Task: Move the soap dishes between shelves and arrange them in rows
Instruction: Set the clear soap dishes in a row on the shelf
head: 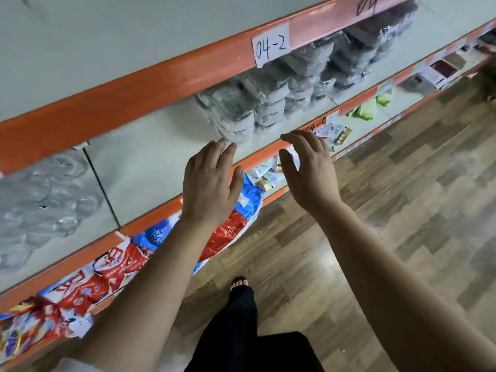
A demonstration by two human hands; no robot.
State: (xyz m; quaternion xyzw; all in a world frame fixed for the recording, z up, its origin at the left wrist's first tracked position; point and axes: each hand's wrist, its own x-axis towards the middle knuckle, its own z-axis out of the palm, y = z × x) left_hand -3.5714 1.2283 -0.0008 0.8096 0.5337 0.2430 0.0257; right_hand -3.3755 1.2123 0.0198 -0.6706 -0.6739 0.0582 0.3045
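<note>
While left of soap dishes (pixel 236 114), glassware (pixel 40 189); packets (pixel 107 267) below

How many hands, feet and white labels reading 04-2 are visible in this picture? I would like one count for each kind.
Hands: 2 (left hand, right hand)
Foot in a sandal: 1
White 04-2 label: 1
Total: 4
</note>
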